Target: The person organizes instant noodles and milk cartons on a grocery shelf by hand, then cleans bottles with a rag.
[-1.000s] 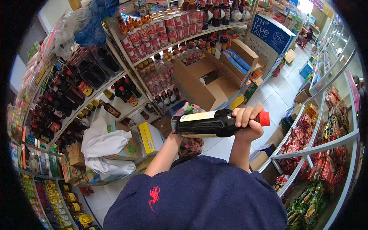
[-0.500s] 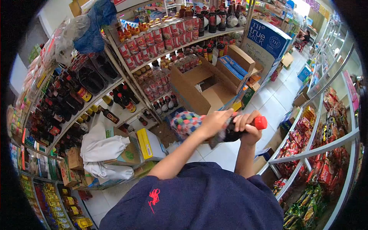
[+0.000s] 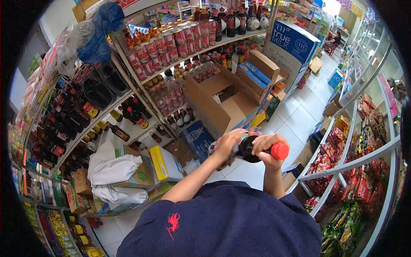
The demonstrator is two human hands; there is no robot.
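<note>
A dark bottle (image 3: 247, 150) with a red cap (image 3: 280, 151) is held tilted in front of my chest, its cap end toward the right. My right hand (image 3: 266, 149) is wrapped around the bottle just below the cap. Closed over the lower part of the bottle, my left hand (image 3: 227, 146) presses a multicoloured dotted cloth (image 3: 211, 148) against it. The cloth is blurred and mostly hidden behind the left hand and the bottle.
An open cardboard box (image 3: 227, 115) stands ahead, beside a tall milk carton box (image 3: 295, 43). Shelves of dark bottles (image 3: 64, 124) are at left, with white cloth (image 3: 113, 171) over boxes. Red snack packets (image 3: 364, 171) fill the right shelves. Tiled floor (image 3: 295, 113) runs between.
Both hands and the bottle have shifted slightly left and down in view. The cloth, earlier spread out to the left, now shows less and is bunched near the left hand.
</note>
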